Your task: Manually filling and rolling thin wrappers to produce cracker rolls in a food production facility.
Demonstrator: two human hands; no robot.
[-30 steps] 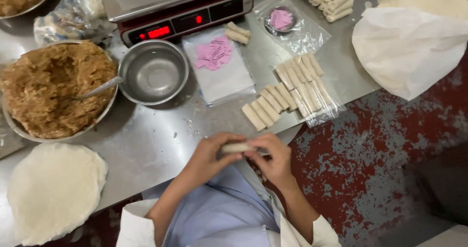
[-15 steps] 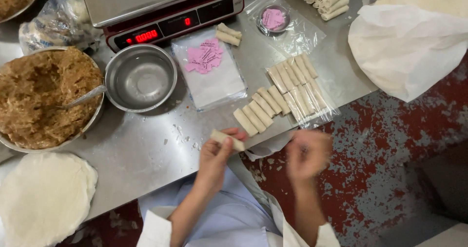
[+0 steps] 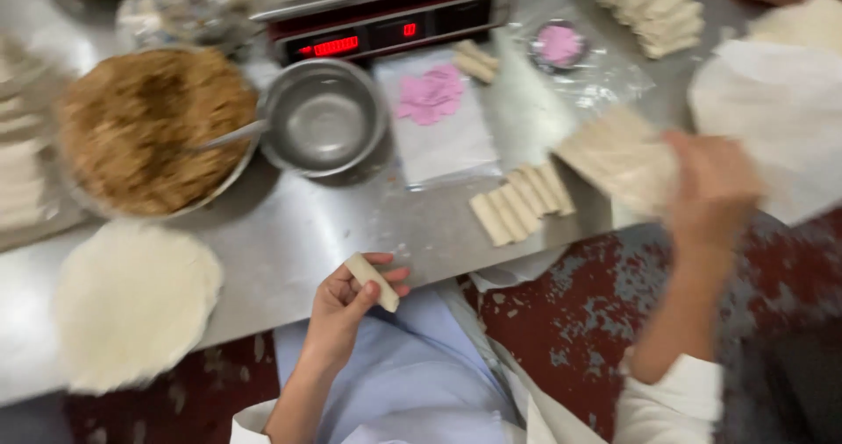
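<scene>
pale roll (image 3: 372, 281) in left hand (image 3: 340, 308) grip

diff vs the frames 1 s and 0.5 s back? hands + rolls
The two hands parted: a second ago both held one small roll near the table edge. Now the left hand holds the roll alone, while the right hand has swung out right and taken hold of a batch of rolls, blurred. The steel bowl and filling bowl are unchanged.

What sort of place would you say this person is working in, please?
Most likely a commercial food-prep kitchen. A steel worktable carries a digital scale, a large bowl of brown filling and rows of finished rolls. The left hand holds one more roll.
</scene>
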